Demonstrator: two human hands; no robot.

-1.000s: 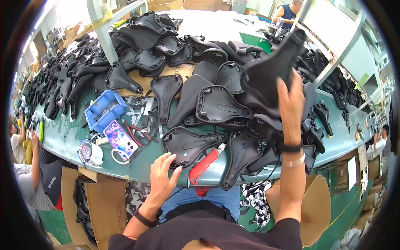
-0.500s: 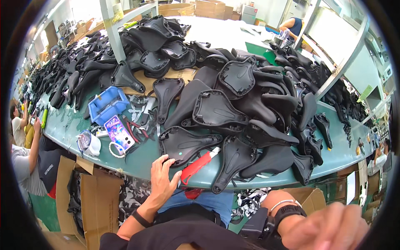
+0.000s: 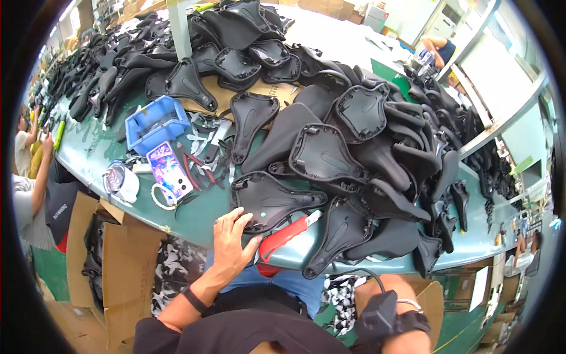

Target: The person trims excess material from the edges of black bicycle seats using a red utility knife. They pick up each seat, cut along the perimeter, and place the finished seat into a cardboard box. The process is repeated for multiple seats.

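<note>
At the near table edge, my left hand (image 3: 231, 245) rests with its fingers apart, the fingertips at the rim of a black bicycle saddle (image 3: 274, 203) lying underside up. Just right of its thumb lies a red-handled utility knife (image 3: 286, 237), with its pale end pointing away to the right. Another black saddle (image 3: 342, 233) lies close to the knife, its narrow end over the table edge. My right forearm, with a dark strap and a pale bracelet, shows at the lower right; the hand itself is out of the picture.
A large heap of black saddles (image 3: 359, 112) covers the table's middle and back. To the left are a blue bin (image 3: 156, 127), a phone in a colourful case (image 3: 169, 171), red-handled pliers (image 3: 194, 168) and a white cup (image 3: 125, 183). Below stands a cardboard box (image 3: 127, 271). People work at left and far right.
My right hand has left the picture at the lower edge. The left hand stays by the same saddle and the knife. The view has shifted slightly.
</note>
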